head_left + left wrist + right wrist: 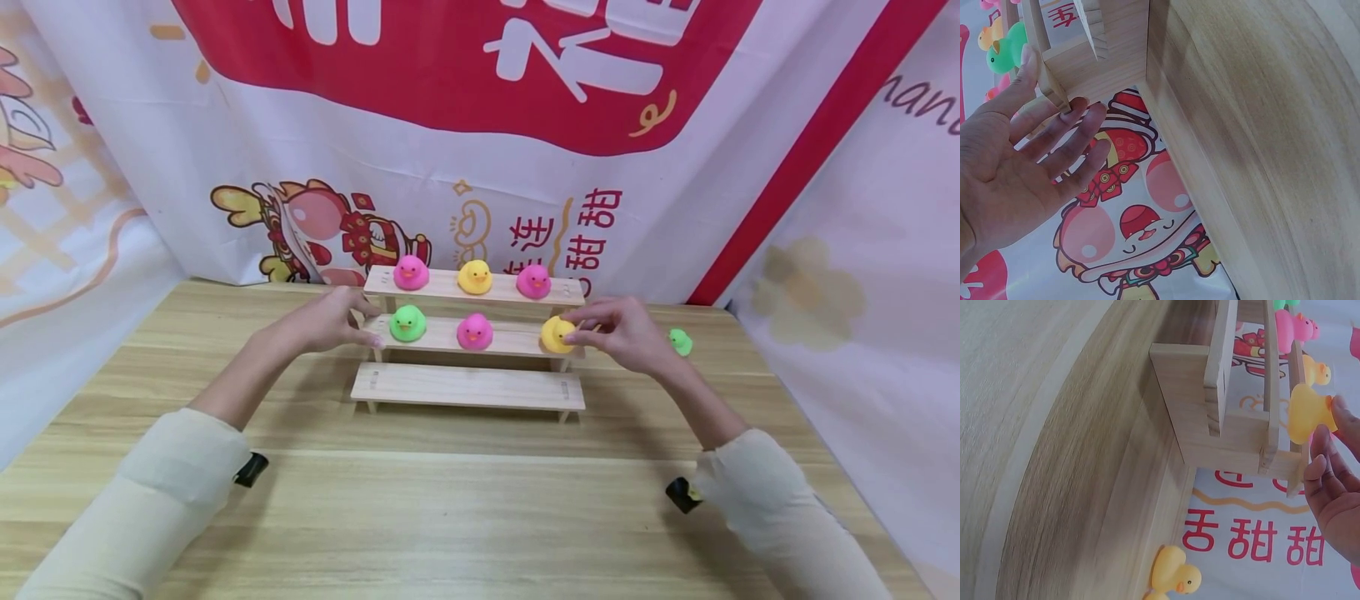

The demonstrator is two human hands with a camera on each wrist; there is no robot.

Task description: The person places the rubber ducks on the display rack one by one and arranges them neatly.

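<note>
A three-tier wooden stand (465, 386) stands on the table with toy ducks on its upper two steps. My left hand (330, 321) holds the left end of the middle step, thumb on top and fingers at the end and below, as the left wrist view shows (1016, 156). Beside the thumb sits a green duck (407, 323). My right hand (622, 333) pinches a yellow duck (557, 334) at the middle step's right end; in the right wrist view this duck (1307, 414) is between thumb and fingers. A pink duck (475, 332) sits between them.
On the top step are a pink duck (411, 272), a yellow duck (475, 277) and another pink duck (534, 282). A small green duck (680, 342) lies on the table to the right. Low in the right wrist view is a yellow duck (1172, 569). A printed cloth (450, 158) hangs behind.
</note>
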